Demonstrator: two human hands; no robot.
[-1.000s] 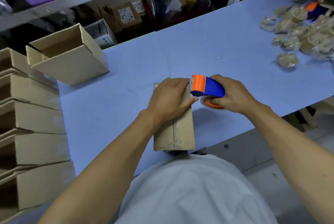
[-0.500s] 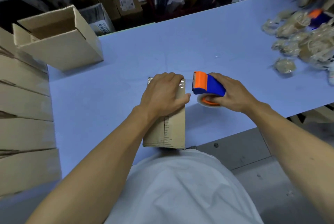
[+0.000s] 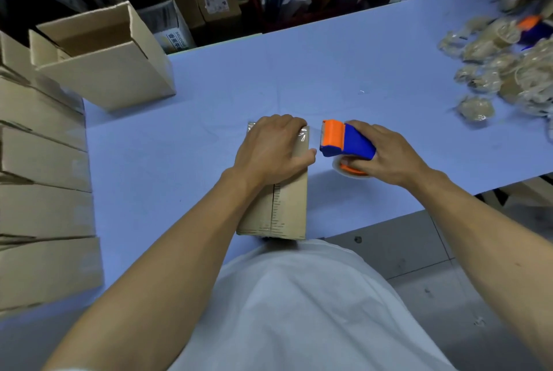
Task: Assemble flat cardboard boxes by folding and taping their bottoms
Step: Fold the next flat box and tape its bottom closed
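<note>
Blue table (image 3: 209,95) carries the box (image 3: 287,206) at its near edge. Left hand (image 3: 270,146) lies flat on the tape end; rub it down over the far corner. Right hand (image 3: 386,155) grips the tape dispenser (image 3: 344,140) just beside; keep it clear.

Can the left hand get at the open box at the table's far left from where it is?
Probably yes. The left hand presses on the taped box, and only bare table lies between it and the open box; it must let go first.
</note>
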